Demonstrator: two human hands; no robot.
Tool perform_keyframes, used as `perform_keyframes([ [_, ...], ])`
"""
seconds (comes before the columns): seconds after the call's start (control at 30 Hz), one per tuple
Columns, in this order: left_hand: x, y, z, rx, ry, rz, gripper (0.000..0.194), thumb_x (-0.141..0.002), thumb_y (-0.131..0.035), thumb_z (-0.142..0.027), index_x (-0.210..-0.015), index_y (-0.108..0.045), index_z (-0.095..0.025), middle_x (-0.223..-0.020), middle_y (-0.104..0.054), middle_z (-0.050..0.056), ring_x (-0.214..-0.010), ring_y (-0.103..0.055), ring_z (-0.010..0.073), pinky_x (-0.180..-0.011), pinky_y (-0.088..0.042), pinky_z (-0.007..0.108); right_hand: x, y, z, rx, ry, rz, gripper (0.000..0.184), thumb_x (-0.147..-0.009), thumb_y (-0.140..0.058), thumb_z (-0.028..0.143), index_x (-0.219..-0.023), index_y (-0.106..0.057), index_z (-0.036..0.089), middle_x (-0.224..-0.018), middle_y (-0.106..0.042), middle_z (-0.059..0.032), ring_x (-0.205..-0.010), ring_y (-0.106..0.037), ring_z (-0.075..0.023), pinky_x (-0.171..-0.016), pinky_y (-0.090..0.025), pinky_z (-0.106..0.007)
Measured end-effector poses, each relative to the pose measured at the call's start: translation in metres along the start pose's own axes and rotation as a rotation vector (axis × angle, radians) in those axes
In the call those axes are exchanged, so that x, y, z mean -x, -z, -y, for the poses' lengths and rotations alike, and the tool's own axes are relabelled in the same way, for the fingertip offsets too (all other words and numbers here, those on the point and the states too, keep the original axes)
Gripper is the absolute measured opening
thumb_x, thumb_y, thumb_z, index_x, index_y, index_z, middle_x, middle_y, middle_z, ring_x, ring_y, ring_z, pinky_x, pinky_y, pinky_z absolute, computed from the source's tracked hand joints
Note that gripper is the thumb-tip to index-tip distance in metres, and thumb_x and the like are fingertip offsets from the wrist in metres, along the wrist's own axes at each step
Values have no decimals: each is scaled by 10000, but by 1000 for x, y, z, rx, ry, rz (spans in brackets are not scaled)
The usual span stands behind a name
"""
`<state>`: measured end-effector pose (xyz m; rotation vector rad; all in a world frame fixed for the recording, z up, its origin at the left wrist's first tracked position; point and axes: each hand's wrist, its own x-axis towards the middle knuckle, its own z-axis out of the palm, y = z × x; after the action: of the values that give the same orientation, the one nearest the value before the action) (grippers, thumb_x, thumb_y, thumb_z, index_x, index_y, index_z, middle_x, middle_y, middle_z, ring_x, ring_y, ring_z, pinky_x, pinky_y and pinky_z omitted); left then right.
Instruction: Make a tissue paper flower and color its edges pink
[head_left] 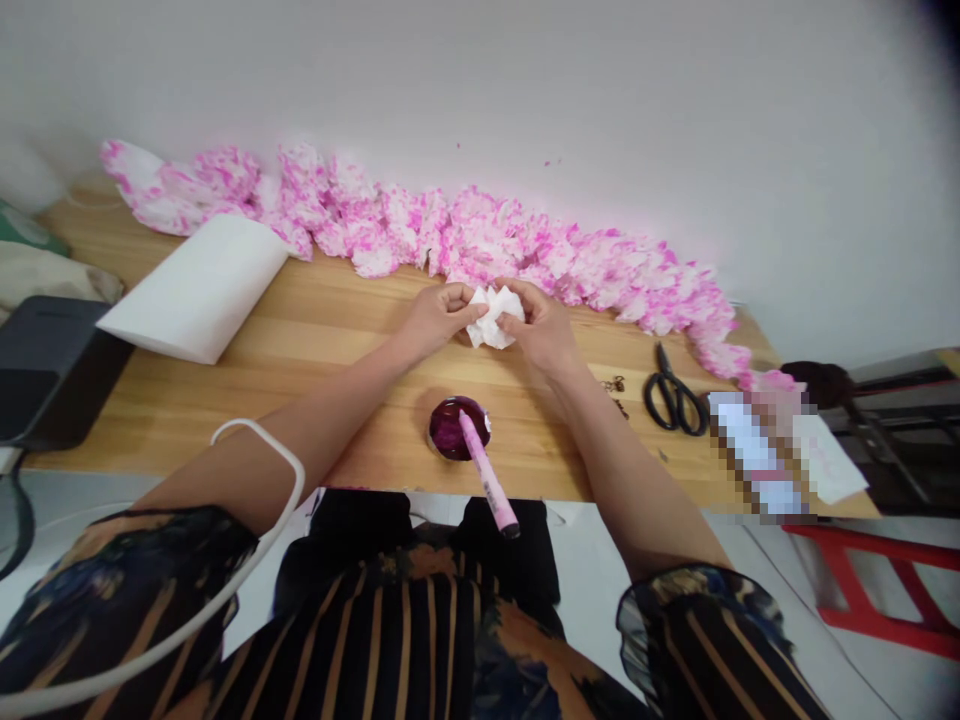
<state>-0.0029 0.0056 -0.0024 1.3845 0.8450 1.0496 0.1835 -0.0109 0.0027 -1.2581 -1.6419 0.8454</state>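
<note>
While both hands (pixel 433 322) (pixel 547 328) pinch the tissue (pixel 493 325), its ruffles face up, long axis unclear.

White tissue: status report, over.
Left hand and right hand both pinching white tissue. Tissue crumpled, no pink visible. Pink-and-white heap just behind; nothing visibly blocking.

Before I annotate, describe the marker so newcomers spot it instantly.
On the wooden table, find the small bowl, purple inside, near the front edge. The marker slants out of it. Its straight pink barrel and black end set it apart from the crumpled pink-and-white heap behind.
</note>
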Motion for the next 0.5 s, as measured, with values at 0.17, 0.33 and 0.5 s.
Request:
perform_keyframes([
  [0.17, 3, -8, 4, -233, -84, -71, 102, -786, -687, -233, -779, -605, -173, -655, -616, -27, -604, -552, 104, -564, -396, 208, 4, -8, 5, 285, 93, -83, 497, -744, -569, 151, -1207, -714, 258, -1267, -733, -36, -1159, -667, -272, -1069, -507, -479],
  [0.33, 2, -10, 4, -266, -98, -127, 94, -809, -642, -207, -752, -573, -178, -677, -627, -24, -642, -562, 109, -585, -402, 209, 1, -6, 4, 296, 102, -132, 436, -837, -593, 244, -1263, -680, 272, -1300, -706, -52, -1174, -645, -269, -1029, -524, -455],
  [0.5, -2, -6, 3, -154, -32, -232, 155, -835, -646, -182, -755, -514, -196, -648, -593, -30, -580, -561, 104, -551, -423, 216, 1, 4, 13, 269, 156, -293, 317, -938, -574, 421, -1198, -687, 278, -1202, -720, -62, -1063, -656, -236, -956, -528, -411],
])
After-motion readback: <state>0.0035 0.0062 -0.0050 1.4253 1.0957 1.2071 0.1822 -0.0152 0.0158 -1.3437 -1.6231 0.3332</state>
